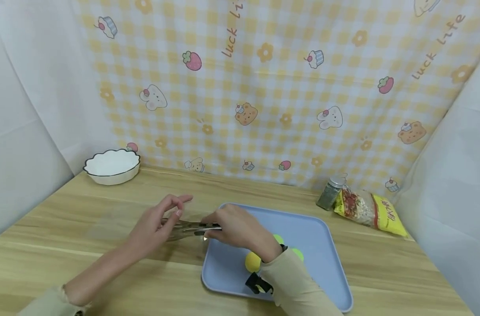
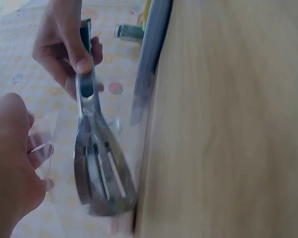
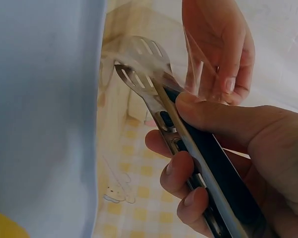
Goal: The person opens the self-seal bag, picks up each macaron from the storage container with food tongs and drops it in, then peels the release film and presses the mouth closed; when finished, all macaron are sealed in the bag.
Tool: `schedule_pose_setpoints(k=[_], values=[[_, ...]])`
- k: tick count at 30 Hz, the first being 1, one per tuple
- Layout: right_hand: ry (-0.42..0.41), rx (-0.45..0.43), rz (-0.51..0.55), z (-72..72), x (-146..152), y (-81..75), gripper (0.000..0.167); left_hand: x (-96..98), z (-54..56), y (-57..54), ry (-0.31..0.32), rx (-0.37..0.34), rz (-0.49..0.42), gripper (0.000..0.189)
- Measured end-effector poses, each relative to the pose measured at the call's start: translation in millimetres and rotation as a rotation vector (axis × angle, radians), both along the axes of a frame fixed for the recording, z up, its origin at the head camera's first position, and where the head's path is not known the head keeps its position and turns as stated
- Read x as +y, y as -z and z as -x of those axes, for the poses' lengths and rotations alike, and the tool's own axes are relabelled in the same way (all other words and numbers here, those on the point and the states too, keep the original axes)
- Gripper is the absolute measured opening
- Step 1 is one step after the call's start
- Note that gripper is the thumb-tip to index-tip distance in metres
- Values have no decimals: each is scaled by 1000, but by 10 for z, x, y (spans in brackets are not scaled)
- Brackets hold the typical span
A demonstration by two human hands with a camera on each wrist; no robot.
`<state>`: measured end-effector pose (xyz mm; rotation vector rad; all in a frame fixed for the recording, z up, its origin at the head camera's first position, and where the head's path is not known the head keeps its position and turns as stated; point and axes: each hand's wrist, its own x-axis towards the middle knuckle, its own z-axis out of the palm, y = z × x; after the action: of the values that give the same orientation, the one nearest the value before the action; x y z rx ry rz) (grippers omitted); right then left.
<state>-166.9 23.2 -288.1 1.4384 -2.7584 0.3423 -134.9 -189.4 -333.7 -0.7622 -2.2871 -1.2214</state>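
Observation:
My right hand (image 1: 240, 228) grips the dark handles of metal tongs (image 1: 182, 229) over the tray's left edge. Their slotted heads (image 2: 102, 173) point left, toward my left hand (image 1: 155, 226). In the right wrist view my thumb lies on one handle, with fingers curled round the other side. My left hand pinches thin clear plastic film (image 2: 48, 144), which also passes around the tong heads in the right wrist view; whether it is a bag or a sheet I cannot tell. Beneath my right arm, a round yellow thing (image 1: 252, 262) and bright green ones (image 1: 298, 253) lie on the blue tray (image 1: 311, 232).
A white scalloped dish (image 1: 112, 164) stands at the back left of the wooden table (image 1: 153, 276). At the back right are a glass jar with a metal lid (image 1: 330, 193) and a yellow food packet (image 1: 370, 210). Behind hangs a checked curtain (image 1: 224, 87).

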Motion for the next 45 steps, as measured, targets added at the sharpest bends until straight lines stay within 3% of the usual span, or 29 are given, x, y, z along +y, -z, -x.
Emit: schedule_pose_setpoints(k=[7,12,16,22,30,34,41,45], values=[[-7,-33,8,-5,52,-34,28,-257,28,-78,38,-155,257,56],[-7,-47,4,-13,84,-51,28,-350,62,-51,99,-200,387,51],[0,-50,-1,-7,96,-43,28,-321,83,-43,97,-192,429,39],[12,-82,6,-6,131,-45,29,-295,96,-34,37,-184,343,18],[-16,-118,67,-3,178,-111,29,-251,84,-8,-51,-136,198,15],[-18,-101,81,4,147,-108,31,-232,60,-16,-55,-123,141,15],[-4,-106,118,5,91,-104,32,-181,20,-49,6,-83,54,18],[9,-96,129,7,63,-93,32,-155,15,-75,-16,-53,52,19]])
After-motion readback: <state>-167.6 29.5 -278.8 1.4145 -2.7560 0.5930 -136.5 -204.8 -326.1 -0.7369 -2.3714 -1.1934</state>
